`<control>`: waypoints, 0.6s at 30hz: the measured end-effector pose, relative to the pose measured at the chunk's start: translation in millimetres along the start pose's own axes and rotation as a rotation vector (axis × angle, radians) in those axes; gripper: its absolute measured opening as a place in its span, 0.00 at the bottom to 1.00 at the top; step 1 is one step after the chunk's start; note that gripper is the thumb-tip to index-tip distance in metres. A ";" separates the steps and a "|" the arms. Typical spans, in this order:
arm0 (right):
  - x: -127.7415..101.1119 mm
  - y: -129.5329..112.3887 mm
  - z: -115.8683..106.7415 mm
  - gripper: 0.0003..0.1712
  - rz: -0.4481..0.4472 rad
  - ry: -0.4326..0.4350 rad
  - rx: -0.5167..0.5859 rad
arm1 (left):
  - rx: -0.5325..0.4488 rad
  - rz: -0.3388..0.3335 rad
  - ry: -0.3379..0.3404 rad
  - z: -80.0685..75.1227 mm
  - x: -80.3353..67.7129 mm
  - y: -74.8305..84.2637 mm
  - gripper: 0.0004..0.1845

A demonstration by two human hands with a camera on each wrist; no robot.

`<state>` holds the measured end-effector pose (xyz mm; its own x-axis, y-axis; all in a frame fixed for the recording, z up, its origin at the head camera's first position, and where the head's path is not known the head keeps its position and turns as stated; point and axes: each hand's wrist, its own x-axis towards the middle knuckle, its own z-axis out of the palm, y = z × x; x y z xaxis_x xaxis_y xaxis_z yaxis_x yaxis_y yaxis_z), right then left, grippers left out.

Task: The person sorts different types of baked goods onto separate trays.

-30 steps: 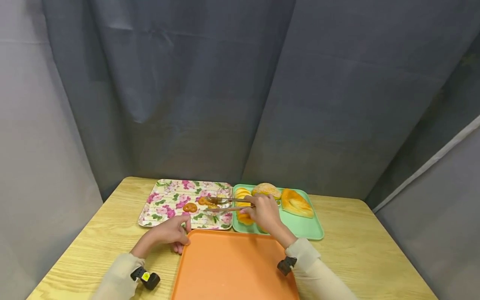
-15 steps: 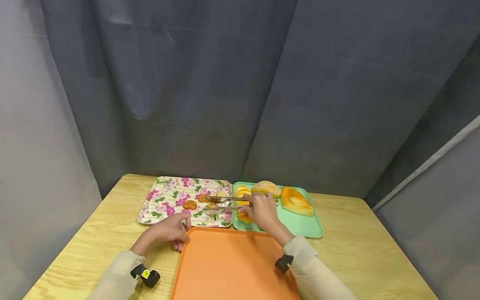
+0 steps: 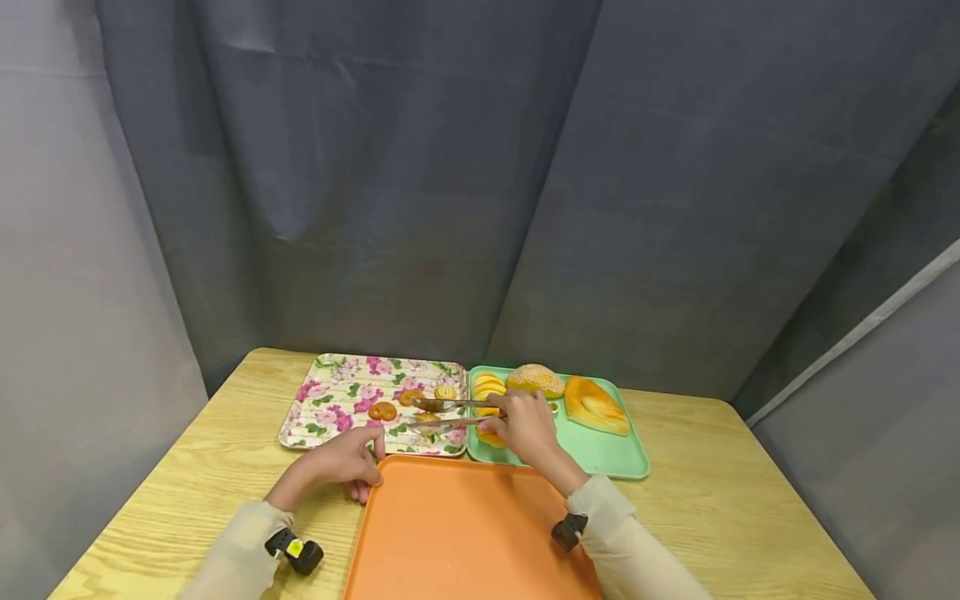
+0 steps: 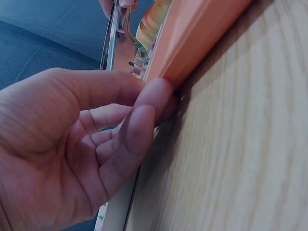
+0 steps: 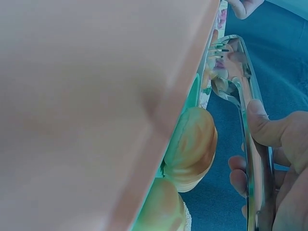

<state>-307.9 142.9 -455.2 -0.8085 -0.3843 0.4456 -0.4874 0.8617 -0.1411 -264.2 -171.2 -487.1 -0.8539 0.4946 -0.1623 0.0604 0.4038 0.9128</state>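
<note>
My right hand [image 3: 527,427] holds metal serving tongs [image 3: 457,406], one end forked and the other spoon-shaped. Their arms stand apart above the right part of the floral tray [image 3: 315,429]. Close about the tong ends lie small pretzel-like cookies [image 3: 382,411] and a round cookie [image 3: 445,392]; a further cookie is partly covered by the tongs. Whether the tongs touch any of them I cannot tell. At the near side, my left hand [image 3: 341,461] pinches the far-left corner of the orange tray [image 3: 465,533], its thumb and fingertips meeting at the rim [image 4: 161,77].
A green tray [image 3: 600,454] adjoins the floral one on its right. It bears a sesame bun [image 3: 535,380], a large golden bread [image 3: 596,406] and a sliced-looking yellow loaf [image 3: 487,386], partly behind my right hand. Grey curtain [image 3: 420,208] hangs behind the wooden table [image 3: 697,475].
The tongs have shifted slightly toward me, so the round cookie shows more fully. My left hand stays at the orange tray's corner. The head view moves slightly.
</note>
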 end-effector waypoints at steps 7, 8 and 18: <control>-0.2 -0.1 -1.4 0.22 -0.003 -0.008 0.012 | 0.007 0.001 0.004 0.1 0.5 -0.5 0.15; 0.1 -0.3 -2.0 0.22 -0.003 -0.010 0.016 | 0.006 0.002 0.003 0.2 0.6 -0.5 0.15; 2.6 0.6 1.6 0.24 -0.009 -0.046 0.047 | 0.006 -0.004 0.008 1.1 0.7 -0.6 0.15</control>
<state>-310.8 141.9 -455.6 -0.8180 -0.4075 0.4061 -0.5084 0.8423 -0.1788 -264.3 -170.2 -488.2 -0.8581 0.4868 -0.1634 0.0598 0.4107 0.9098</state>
